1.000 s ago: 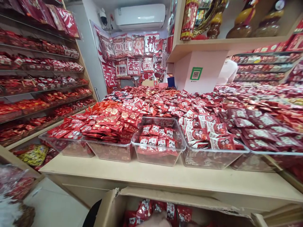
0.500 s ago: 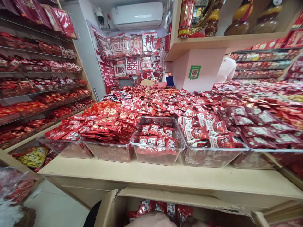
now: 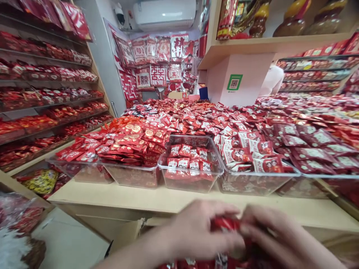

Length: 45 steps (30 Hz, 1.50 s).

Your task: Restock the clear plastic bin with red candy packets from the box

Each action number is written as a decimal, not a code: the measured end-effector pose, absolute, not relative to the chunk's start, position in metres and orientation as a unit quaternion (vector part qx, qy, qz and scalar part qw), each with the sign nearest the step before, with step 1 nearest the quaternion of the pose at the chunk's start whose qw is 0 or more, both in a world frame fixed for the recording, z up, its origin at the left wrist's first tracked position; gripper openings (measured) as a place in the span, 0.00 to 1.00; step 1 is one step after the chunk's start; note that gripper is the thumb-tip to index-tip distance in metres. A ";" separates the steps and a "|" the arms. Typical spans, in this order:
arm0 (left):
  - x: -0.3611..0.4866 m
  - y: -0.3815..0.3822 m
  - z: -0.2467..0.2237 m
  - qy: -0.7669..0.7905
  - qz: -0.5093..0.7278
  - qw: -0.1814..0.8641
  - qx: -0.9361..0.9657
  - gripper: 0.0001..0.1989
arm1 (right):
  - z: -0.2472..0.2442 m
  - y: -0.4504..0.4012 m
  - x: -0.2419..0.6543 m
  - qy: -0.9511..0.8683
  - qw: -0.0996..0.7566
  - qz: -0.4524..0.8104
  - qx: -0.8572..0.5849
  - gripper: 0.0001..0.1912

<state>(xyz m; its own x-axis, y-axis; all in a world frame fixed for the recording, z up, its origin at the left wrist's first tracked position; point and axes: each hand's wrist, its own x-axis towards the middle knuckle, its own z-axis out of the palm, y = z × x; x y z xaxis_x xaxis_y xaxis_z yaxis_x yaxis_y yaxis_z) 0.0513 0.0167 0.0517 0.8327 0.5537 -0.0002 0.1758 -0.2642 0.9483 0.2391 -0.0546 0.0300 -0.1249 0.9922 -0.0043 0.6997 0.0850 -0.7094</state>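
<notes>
The left hand has its thumb and fingers closed around a red packet, held above the open cardboard box in front of the bench. The right hand comes in from the other side, its bent fingers at the packet's near right end; motion blur hides whether they grip it, so I cannot tell. Below both hands, more red packets lie in the box, partly covered by the forearms. On the bench, beyond the hands, a clear bin holds rows of small red-and-white packets, well below its rim at the back. Fuller bins stand on either side, the right one with white-and-red packets heaped above its edge.
</notes>
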 end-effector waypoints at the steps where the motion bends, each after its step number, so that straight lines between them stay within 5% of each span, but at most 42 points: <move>1: 0.054 0.025 0.057 0.248 0.194 0.576 0.755 0.18 | 0.040 -0.044 0.239 -0.693 0.295 0.274 -0.598 0.14; 6: 0.068 0.067 0.054 0.272 0.321 0.677 0.604 0.20 | 0.043 0.005 0.229 -0.619 0.495 0.299 -0.530 0.18; 13: 0.067 0.065 0.028 0.281 0.425 0.704 0.495 0.21 | 0.000 0.011 0.206 -0.488 0.601 0.416 -0.477 0.16; 22: 0.069 0.055 0.023 0.314 0.401 0.607 0.610 0.13 | 0.001 -0.007 0.211 -0.493 0.572 0.422 -0.502 0.12; 31: 0.073 0.051 0.023 0.327 0.489 0.629 0.507 0.11 | -0.003 -0.002 0.203 -0.422 0.640 0.428 -0.478 0.15; 37: 0.067 0.053 0.029 0.295 0.431 0.690 0.501 0.17 | 0.000 -0.001 0.200 -0.432 0.629 0.434 -0.479 0.16; 40: 0.067 0.053 0.026 0.299 0.431 0.653 0.546 0.17 | 0.002 -0.006 0.197 -0.475 0.634 0.338 -0.508 0.18; 45: 0.070 0.051 0.021 0.316 0.467 0.631 0.533 0.10 | -0.001 -0.019 0.185 -0.660 0.518 -0.102 -0.535 0.20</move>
<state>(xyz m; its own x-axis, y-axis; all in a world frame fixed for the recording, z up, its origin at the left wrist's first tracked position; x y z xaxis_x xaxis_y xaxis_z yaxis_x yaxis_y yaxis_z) 0.0703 0.0508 0.0207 0.3647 0.9258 0.0998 -0.2520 -0.0050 0.9677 0.1855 -0.0188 -0.0008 0.1084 0.5998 0.7928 0.8117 0.4070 -0.4189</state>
